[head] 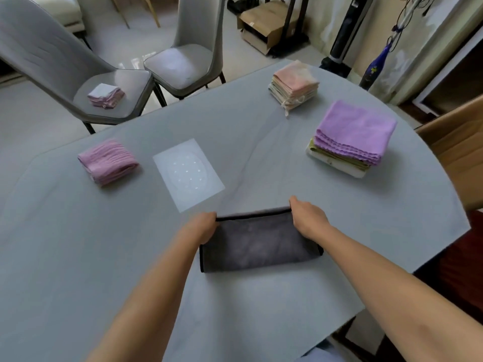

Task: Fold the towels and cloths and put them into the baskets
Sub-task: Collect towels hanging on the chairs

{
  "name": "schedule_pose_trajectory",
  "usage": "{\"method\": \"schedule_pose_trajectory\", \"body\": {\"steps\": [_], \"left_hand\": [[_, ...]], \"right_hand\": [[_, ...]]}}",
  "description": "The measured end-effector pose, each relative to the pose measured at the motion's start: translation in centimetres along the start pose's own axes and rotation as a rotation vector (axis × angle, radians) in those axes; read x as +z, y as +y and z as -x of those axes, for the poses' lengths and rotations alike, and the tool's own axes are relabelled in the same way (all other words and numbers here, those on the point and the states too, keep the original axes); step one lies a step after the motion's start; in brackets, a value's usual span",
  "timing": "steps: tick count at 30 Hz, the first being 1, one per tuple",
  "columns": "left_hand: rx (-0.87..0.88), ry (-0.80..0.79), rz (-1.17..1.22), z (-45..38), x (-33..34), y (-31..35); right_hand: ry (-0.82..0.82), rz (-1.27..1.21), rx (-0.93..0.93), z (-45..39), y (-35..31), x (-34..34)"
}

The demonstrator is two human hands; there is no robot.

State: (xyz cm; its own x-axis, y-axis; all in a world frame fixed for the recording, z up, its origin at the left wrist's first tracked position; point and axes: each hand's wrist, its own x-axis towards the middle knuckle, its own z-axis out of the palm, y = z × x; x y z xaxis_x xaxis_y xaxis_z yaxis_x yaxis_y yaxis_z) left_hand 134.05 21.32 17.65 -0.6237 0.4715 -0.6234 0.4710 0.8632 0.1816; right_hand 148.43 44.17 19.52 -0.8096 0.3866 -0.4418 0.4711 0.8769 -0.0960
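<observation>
Dark grey plush towel, black-piped edge, lies folded into a soft oblong on the pale grey tablecloth, just nearer the person than the white square mat. Left hand and right hand each pinch a far corner of the towel, fingers curled on the hem. Left of the mat sits a ribbed pink folded cloth; right of it, well apart, a fluffy lilac stack and a peach stack.
</observation>
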Motion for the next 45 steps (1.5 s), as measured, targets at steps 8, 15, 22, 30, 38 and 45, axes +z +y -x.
{"method": "schedule_pose_trajectory", "body": {"steps": [8, 15, 22, 30, 38, 45], "left_hand": [[-0.062, 0.087, -0.148, -1.5, -0.7, 0.4], [-0.078, 0.147, -0.092, -1.7, 0.4, 0.2], [-0.126, 0.366, 0.004, -1.3, 2.0, 0.5], [0.102, 0.539, -0.065, -0.4, 8.0, 2.2], [-0.091, 0.405, 0.024, -0.9, 8.6, 1.7], [-0.366, 0.627, 0.631, 1.9, 6.6, -0.3]], "right_hand": [[0.05, 0.122, 0.01, -2.4, -0.1, 1.4], [0.431, -0.008, 0.062, -2.7, -1.4, 4.2], [0.337, -0.052, -0.217, 0.0, -7.8, 8.4], [0.302, -0.022, -0.272, -1.8, -6.9, 10.0], [0.327, -0.002, -0.006, -1.5, -1.4, 10.1], [0.322, 0.021, -0.223, -0.8, -5.6, 9.6]]}}
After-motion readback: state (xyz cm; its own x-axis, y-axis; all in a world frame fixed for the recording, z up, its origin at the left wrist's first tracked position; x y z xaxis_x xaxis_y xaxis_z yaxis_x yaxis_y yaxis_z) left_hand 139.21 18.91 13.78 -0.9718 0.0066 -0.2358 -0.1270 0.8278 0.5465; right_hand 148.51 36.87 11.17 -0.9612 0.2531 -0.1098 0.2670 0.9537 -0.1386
